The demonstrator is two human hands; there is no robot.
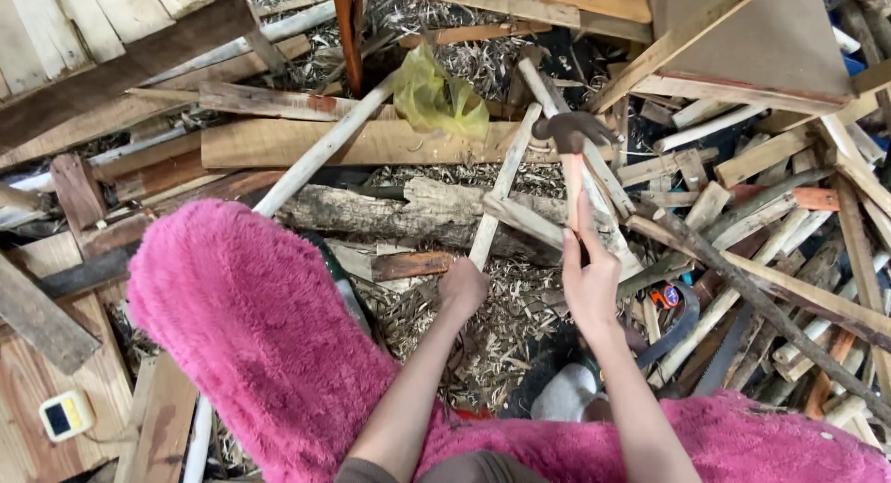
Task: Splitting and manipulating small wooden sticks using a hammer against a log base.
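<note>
Right hand (590, 277) gripping claw hammer (573, 158) upright by its handle; left hand (462, 288) closing around pale wooden slat (504, 181) amid scrap timber (761, 223).

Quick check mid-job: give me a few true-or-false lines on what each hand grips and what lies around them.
1. The right hand grips a wooden-handled claw hammer. True.
2. The left hand is empty. False: it holds a pale thin wooden slat.
3. A yellow plastic bag lies beyond the hammer's head. True.
4. The fluffy cloth is blue. False: it is pink.
</note>
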